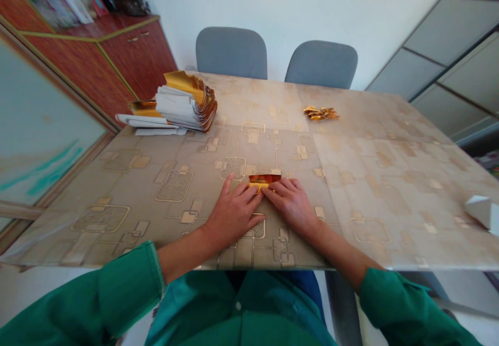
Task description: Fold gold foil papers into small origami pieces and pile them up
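Note:
A small piece of gold foil paper [265, 180] lies partly folded on the table near its front edge, its far flap standing a little and showing a shiny, reddish inside. My left hand [236, 205] presses its fingertips on the paper's near left edge, thumb resting lower on the tablecloth. On the near right edge, my right hand [292, 203] has its bent fingers on the same paper. The two hands nearly meet at the middle of the fold, and they hide the paper's near corners.
A thick stack of gold and white paper sheets [183, 106] lies at the back left of the patterned table [374, 179]. Several folded gold foil pieces [322, 113] form a small pile at the back right. A white folded object [483, 212] sits by the right edge. Two grey chairs [232, 52] stand behind.

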`<state>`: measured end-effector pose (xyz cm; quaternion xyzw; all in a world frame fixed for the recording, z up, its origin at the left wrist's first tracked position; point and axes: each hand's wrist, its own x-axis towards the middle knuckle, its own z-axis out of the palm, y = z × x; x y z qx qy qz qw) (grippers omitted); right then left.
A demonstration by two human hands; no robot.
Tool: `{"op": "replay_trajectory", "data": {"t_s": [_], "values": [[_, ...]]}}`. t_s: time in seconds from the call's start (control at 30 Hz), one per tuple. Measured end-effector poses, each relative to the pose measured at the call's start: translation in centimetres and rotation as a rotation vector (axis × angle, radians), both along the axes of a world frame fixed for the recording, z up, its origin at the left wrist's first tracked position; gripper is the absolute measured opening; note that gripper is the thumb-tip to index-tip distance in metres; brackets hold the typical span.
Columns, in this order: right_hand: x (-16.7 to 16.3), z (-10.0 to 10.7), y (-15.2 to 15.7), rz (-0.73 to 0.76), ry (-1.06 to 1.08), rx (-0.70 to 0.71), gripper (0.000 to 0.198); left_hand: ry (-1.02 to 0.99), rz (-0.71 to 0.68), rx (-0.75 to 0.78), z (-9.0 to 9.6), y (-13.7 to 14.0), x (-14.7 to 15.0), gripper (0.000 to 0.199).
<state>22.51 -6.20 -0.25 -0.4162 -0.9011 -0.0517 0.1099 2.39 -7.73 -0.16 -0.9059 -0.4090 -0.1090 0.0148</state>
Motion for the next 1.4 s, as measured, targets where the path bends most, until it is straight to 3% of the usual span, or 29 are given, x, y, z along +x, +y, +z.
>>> {"op": "replay_trajectory", "data": {"t_s": [0.37, 0.6, 0.7, 0.8, 0.9, 1.1, 1.23, 1.4], "values": [[3.0, -0.6, -1.6, -0.113, -0.005, 0.006, 0.034, -0.062, -0.038, -0.048, -0.7, -0.3, -2.3, 0.053], [2.6, 0.5, 1.2, -0.242, 0.232, 0.018, 0.022, -0.072, -0.034, -0.075, -1.0, -0.1, -2.2, 0.051], [1.5, 0.7, 3.0, -0.209, 0.260, 0.022, 0.024, -0.072, -0.042, -0.084, -0.9, 0.0, -2.1, 0.050], [0.3, 0.7, 4.3, -0.183, 0.177, 0.006, 0.009, -0.082, -0.036, -0.099, -0.9, -0.2, -1.9, 0.049], [-0.2, 0.8, 4.6, -0.151, 0.127, 0.019, 0.018, -0.131, -0.024, -0.123, -0.8, -0.2, -1.8, 0.048], [0.6, 1.0, 3.9, -0.080, 0.151, 0.061, 0.028, -0.497, 0.140, -0.135, 0.1, 1.4, -1.7, 0.033], [1.0, 0.4, 3.9, -0.029, 0.219, 0.083, 0.027, -0.576, 0.124, -0.130, 0.3, 3.2, -1.2, 0.045], [1.2, -0.1, 3.6, 0.001, 0.296, 0.046, 0.020, -0.456, 0.021, -0.248, -0.5, 3.9, -0.6, 0.068]]}}
